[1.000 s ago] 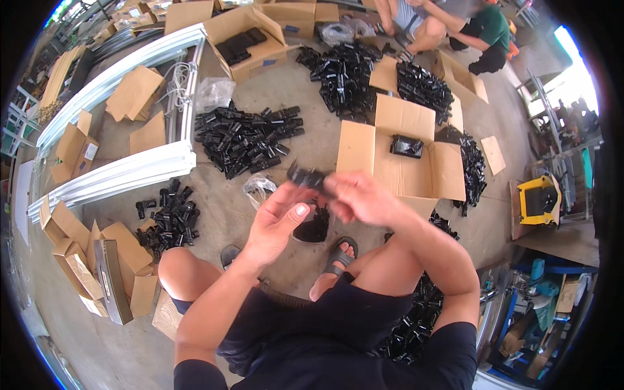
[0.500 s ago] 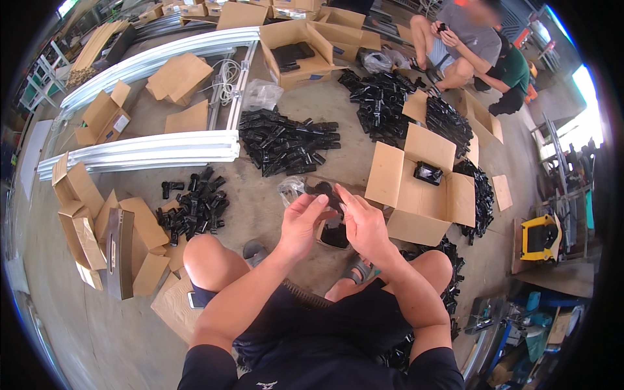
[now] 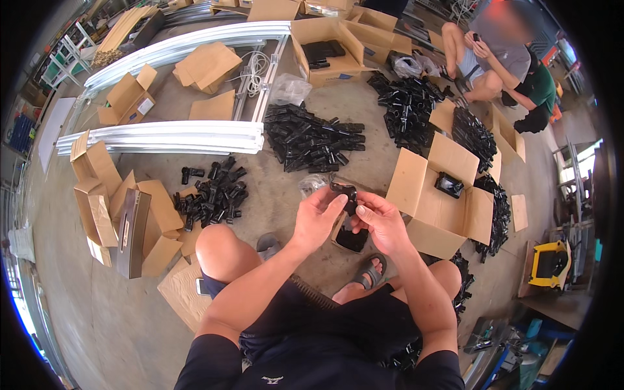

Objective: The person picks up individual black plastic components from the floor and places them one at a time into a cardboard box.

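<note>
Between my two hands, above the floor in front of my knees, is a black pipe fitting (image 3: 346,191). My left hand (image 3: 316,221) grips it between thumb and fingers from the left. My right hand (image 3: 382,224) is closed at its lower right end, thumb and fingertips pinched together there; whether a small part sits in that pinch is hard to make out. Just below the hands a small open box (image 3: 337,242) holds small black pieces, partly hidden by my right hand. A clear plastic bag (image 3: 313,184) lies on the floor behind my left hand.
Heaps of black fittings lie ahead (image 3: 312,140), at left (image 3: 214,197) and far right (image 3: 406,110). An open carton (image 3: 432,211) stands right, with a black part pack (image 3: 448,184). White metal profiles (image 3: 162,138) lie left. Two people sit far right, one a person in grey (image 3: 500,52).
My right hand has shifted lower on the fitting, its fingers now curled below it. The fitting is turned and shows more clearly. The whole view has swung slightly left.
</note>
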`<state>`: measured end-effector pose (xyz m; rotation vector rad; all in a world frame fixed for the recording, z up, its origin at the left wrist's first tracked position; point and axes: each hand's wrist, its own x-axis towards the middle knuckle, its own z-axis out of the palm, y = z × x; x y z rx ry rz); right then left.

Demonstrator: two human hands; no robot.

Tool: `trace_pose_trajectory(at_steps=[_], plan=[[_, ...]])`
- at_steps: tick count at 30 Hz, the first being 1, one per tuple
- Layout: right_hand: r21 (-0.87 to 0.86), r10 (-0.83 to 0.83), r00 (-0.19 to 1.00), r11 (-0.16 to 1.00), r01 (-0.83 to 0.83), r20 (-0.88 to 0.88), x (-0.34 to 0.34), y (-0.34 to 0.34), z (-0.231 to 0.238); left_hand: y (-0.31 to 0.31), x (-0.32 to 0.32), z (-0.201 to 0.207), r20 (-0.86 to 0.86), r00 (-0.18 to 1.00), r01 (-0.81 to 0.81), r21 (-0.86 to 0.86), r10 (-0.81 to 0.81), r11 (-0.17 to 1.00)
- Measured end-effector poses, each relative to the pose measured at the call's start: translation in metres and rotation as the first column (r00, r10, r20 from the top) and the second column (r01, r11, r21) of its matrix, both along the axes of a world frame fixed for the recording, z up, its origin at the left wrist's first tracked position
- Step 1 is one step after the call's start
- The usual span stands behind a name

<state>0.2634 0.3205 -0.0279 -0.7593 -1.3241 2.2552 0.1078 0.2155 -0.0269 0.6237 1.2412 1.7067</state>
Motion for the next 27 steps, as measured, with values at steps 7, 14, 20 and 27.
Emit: trace_pose_trajectory(at_steps=[7, 14, 20, 27], plan=[[0.234, -0.050, 0.999, 0.971, 0.049, -0.003, -0.001, -0.001, 0.009, 0.010, 0.011, -0.001, 0.095, 0.988, 0.117, 0.016, -0.118, 0.993], [0.231, -0.049, 0.999, 0.972, 0.052, -0.021, -0.001, 0.001, 0.013, 0.011, 0.006, -0.004, 0.136, 0.971, 0.185, 0.098, -0.198, 0.978], [0.326, -0.065, 0.993, 0.941, 0.093, -0.096, -0.002, -0.004, 0.011, 0.012, -0.001, -0.003, 0.102, 0.963, 0.241, 0.097, -0.250, 0.966], [0.391, -0.098, 0.980, 0.906, 0.160, -0.175, -0.005, -0.013, 0.004, 0.007, -0.003, -0.009, 0.113, 0.956, 0.261, 0.086, -0.270, 0.961]])
